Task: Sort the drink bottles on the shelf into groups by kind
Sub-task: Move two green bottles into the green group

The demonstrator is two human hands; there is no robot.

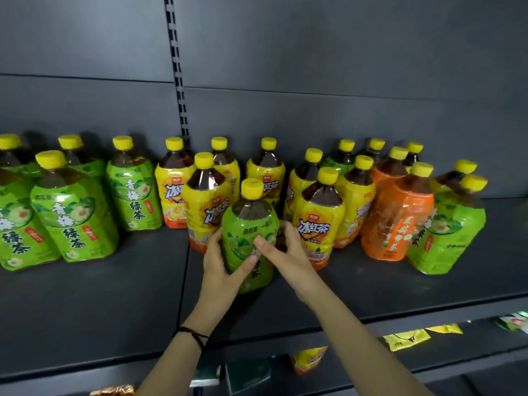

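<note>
A green-label tea bottle with a yellow cap stands at the front middle of the dark shelf. My left hand grips its left side, thumb across the label. My right hand holds its right side, fingers round the back. Several green-label bottles stand grouped at the left. Yellow-label iced tea bottles fill the middle behind the held bottle. Two orange-label bottles and another green-label bottle stand at the right.
The grey back panel rises behind the bottles, with a slotted upright left of centre. Below the shelf's front edge lies a lower shelf with small yellow and green packets. Bare shelf surface lies in front of the bottles.
</note>
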